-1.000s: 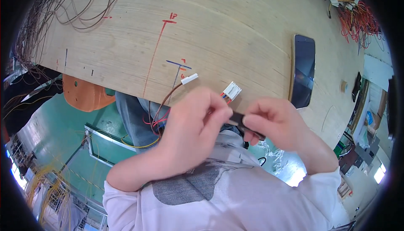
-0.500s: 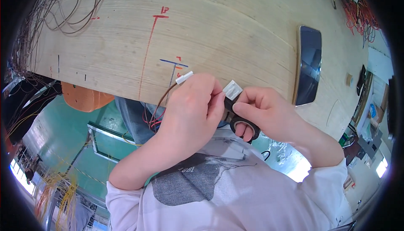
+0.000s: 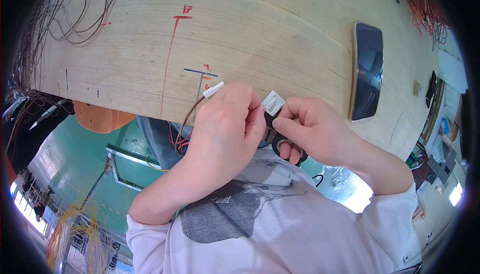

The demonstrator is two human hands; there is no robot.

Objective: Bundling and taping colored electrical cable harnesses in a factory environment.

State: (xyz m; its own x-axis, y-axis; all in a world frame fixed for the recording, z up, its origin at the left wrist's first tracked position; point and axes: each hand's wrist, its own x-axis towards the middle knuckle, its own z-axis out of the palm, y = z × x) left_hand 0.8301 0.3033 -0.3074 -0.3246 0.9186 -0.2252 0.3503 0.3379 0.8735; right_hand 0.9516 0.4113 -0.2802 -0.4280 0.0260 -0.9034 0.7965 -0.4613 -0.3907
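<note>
My left hand is closed in a pinch, its fingertips touching the left side of a white plastic connector. A slimmer white connector on a brown wire sticks out beside its knuckles. My right hand is closed on a roll of black tape, with fingers through the ring. A black strip of tape runs up from the roll to just below the wider connector, between both hands. What lies inside the left fingers is mostly hidden; red wires hang by the left wrist.
A phone lies on the wooden table at the right. Brown wires are heaped at the far left, red wires at the far right. An orange stool seat stands below the table's near edge. Coloured marks line the tabletop.
Both hands stay close together with the connector and tape. The view has shifted slightly, and the tape roll is tilted a little differently in my right hand.
</note>
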